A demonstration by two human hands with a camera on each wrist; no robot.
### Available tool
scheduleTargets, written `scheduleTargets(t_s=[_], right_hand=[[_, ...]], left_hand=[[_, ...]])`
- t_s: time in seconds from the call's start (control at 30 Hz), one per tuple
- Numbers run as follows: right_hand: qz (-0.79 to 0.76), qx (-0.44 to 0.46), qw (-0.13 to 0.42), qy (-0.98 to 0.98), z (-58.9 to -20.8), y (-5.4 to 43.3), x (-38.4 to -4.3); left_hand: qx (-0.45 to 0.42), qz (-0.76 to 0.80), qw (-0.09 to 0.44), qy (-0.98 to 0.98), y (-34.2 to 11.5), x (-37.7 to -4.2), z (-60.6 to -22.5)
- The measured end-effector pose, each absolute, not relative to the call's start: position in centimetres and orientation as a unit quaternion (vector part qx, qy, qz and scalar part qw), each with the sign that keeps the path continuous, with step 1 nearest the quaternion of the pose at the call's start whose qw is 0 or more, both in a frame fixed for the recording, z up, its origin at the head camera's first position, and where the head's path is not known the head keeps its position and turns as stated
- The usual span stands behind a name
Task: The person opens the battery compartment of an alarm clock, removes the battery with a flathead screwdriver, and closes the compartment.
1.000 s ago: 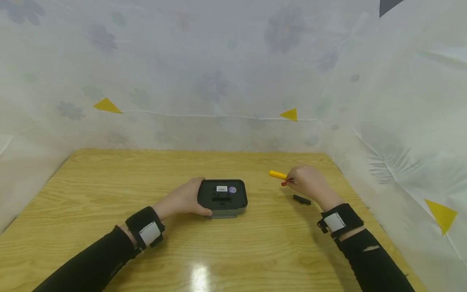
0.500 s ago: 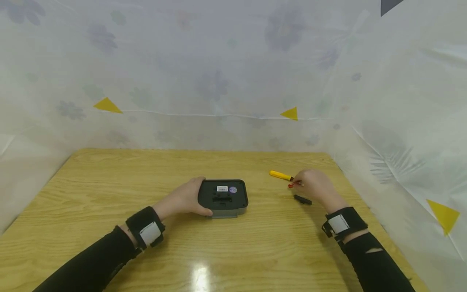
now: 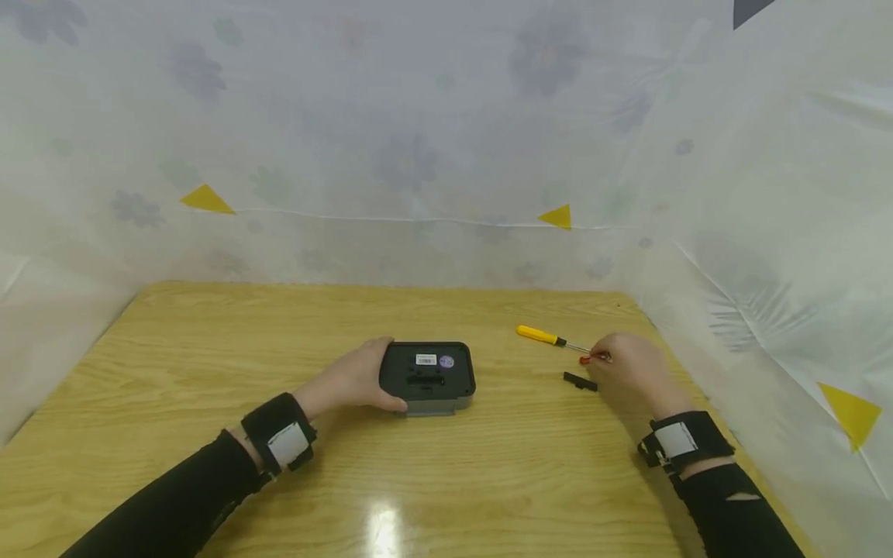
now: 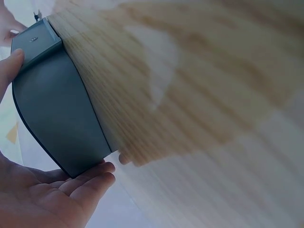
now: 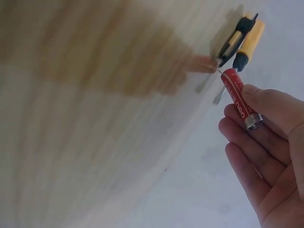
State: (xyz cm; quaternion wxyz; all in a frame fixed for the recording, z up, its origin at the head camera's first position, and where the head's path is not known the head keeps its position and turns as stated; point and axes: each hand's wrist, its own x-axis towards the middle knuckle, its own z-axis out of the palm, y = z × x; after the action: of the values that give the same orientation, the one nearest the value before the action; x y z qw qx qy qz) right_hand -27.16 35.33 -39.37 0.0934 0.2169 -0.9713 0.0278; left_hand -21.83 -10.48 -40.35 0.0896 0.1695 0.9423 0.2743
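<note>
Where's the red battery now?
In the head view, the red battery is right of centre, pinched by the right hand near the screwdriver and small black part.

Black straps (image 3: 268,417) with pale rectangular patches (image 3: 288,444) sit just behind the bare left hand (image 3: 356,377) and right hand (image 3: 635,368). Farther back from each grip runs a black sleeve (image 3: 174,488), the right one showing a small slit (image 3: 743,497).

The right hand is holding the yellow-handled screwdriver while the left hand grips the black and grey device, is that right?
Not quite: the right hand is holding a red battery, as the right wrist view shows, not the yellow-handled screwdriver. The left hand does grip the black and grey device.
</note>
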Motion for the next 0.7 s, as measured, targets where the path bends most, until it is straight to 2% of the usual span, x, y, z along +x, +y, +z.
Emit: scheduleTargets(t_s=[0.27, 0.5, 0.7], right_hand=[[0.036, 0.178, 0.062, -0.981, -39.0, 37.3, -26.5], [0.016, 0.141, 0.019, -0.990, -38.6, 37.3, -25.8], [0.002, 0.115, 0.004, -0.993, -38.3, 37.2, -25.8]], left_hand=[[0.169, 0.268, 0.093, 0.944, -10.3, -21.7, -40.2], [0.165, 0.268, 0.096, 0.944, -10.3, -21.7, -40.3], [0.163, 0.269, 0.096, 0.944, -10.3, -21.7, -40.2]])
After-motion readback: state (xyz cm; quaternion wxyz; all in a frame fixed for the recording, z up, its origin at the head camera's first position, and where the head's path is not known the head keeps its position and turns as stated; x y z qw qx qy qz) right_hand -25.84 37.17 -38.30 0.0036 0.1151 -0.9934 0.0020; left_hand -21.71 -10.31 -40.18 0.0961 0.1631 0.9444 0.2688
